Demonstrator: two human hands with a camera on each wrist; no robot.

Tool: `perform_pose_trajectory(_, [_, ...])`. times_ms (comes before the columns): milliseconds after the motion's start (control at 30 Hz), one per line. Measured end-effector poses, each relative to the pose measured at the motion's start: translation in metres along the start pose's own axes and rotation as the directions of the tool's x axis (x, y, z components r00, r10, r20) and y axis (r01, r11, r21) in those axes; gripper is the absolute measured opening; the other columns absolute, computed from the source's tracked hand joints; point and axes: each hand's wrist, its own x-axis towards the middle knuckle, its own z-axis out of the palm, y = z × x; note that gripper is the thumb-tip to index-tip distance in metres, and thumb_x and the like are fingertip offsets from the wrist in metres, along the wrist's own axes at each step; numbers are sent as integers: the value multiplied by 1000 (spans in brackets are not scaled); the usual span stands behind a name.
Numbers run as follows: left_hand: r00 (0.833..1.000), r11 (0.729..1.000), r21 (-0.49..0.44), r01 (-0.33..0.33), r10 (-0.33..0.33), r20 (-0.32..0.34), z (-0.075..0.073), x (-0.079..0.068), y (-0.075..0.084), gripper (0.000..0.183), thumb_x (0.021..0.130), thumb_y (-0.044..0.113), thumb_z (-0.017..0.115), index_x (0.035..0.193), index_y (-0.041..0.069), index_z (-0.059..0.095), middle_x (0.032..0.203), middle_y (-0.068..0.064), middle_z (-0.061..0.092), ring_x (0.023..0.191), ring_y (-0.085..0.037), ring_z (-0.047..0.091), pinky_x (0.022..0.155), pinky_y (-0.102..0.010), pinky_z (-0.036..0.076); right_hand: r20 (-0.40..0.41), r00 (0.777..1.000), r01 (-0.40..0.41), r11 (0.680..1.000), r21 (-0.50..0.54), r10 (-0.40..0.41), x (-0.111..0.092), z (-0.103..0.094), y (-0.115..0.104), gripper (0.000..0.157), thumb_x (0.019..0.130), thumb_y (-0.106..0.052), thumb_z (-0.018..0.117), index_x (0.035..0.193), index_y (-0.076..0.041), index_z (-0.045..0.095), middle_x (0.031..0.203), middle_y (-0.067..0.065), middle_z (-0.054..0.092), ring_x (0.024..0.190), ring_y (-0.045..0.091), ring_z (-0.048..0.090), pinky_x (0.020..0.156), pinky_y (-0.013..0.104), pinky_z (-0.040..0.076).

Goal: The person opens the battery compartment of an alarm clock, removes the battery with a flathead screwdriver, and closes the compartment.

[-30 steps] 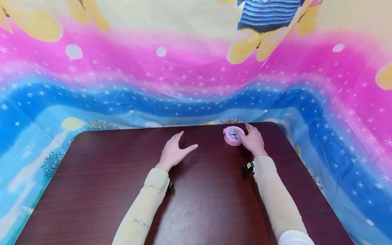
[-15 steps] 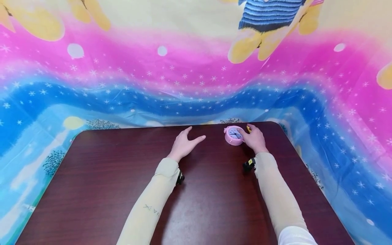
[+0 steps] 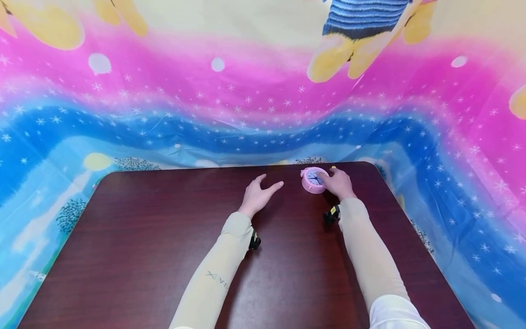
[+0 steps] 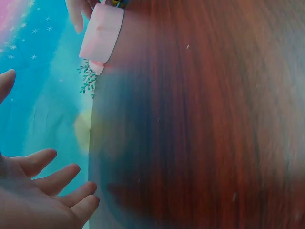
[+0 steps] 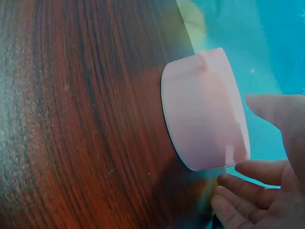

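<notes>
A round pink alarm clock lies face up near the table's back edge. My right hand is at its right side, with the thumb reaching over the dial in the head view. In the right wrist view that thumb stands just off the dial side, and the loosely bent fingers are right at the clock's rim. A small yellow thing shows by the right fingertips, mostly hidden. My left hand hovers left of the clock, thumb and fingers spread, holding nothing.
The dark reddish-brown wooden table has rounded back corners. A patterned cloth backdrop in pink and blue hangs close behind it and along both sides.
My left hand has moved right, towards the clock. The right thumb drew back from the dial and then came over it again. The clock has hardly moved.
</notes>
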Motion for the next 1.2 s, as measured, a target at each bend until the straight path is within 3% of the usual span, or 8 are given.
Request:
perform_pose_trajectory(200, [1000, 1000, -27, 1, -1, 8, 12, 0, 1, 88, 95, 59, 71, 163, 11, 43, 164, -11, 45, 152, -35, 38, 122, -55, 35, 59, 998, 21, 1000, -15, -20, 0, 3, 0, 71, 107, -48, 56, 149, 10, 51, 141, 32, 59, 123, 44, 55, 108, 56, 47])
perform_pose_trajectory(400, [1000, 1000, -17, -12, 13, 10, 17, -2, 2, 86, 96, 58, 70, 162, 10, 44, 163, -12, 46, 151, -35, 39, 122, -54, 36, 30, 999, 37, 999, -27, -36, 0, 8, -4, 57, 109, -42, 57, 132, 10, 64, 119, 28, 68, 99, 36, 57, 88, 47, 50])
perform_pose_trajectory(700, [1000, 1000, -9, -14, 14, 19, 24, -7, 2, 83, 97, 56, 70, 160, 8, 46, 161, -15, 48, 150, -36, 41, 123, -54, 36, 24, 1000, 7, 1000, -4, -7, -12, 15, -10, 57, 108, -42, 60, 133, 9, 60, 125, 28, 65, 107, 39, 59, 98, 52, 51])
perform_pose_trajectory(967, [998, 996, 75, -45, 43, 36, 31, -8, 4, 78, 100, 52, 67, 159, 5, 48, 159, -17, 51, 149, -36, 44, 122, -52, 37, 52, 996, 79, 996, -32, -78, -27, 23, -15, 67, 104, -47, 64, 138, 10, 58, 131, 31, 65, 113, 42, 63, 102, 55, 53])
perform_pose_trajectory(1200, [990, 976, 185, -114, 96, 104, 42, -9, 6, 67, 105, 44, 62, 154, -2, 53, 157, -21, 51, 151, -39, 40, 125, -49, 32, 89, 996, -1, 1000, -14, 2, -31, 24, -15, 61, 109, -46, 52, 138, 7, 63, 130, 27, 67, 111, 38, 60, 101, 51, 51])
